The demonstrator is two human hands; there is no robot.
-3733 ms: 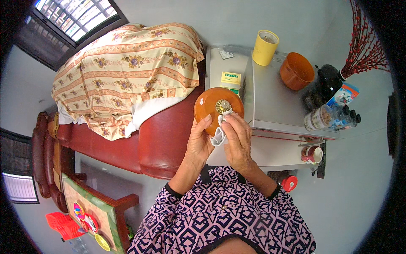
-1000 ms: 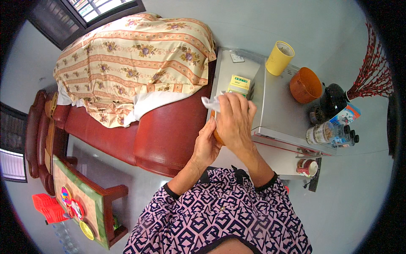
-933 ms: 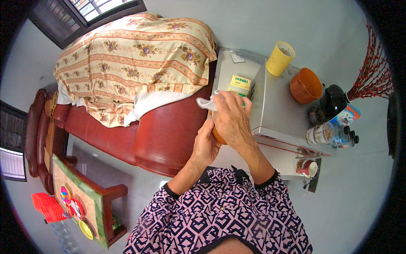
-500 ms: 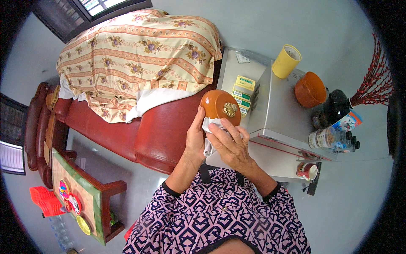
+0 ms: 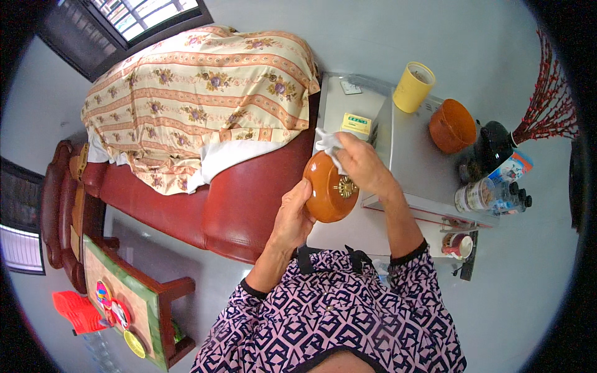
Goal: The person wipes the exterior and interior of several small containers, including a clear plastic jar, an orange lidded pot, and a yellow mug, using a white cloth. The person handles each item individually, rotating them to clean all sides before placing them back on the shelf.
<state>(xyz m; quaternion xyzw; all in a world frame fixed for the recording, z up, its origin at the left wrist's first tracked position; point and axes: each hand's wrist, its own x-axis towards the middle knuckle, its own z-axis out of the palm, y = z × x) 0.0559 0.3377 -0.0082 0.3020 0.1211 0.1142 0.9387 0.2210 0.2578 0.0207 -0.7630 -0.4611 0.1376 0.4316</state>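
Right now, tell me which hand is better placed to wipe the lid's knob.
Probably the right hand: it holds the white cloth at the lid, near the gold knob. The left hand is occupied holding the lid's left side.

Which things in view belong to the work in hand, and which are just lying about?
In use:
brown lid, in the left hand
white cloth, in the right hand

Lying about:
brown bowl, perhaps the lid's match
yellow canister
black vase
yellow box
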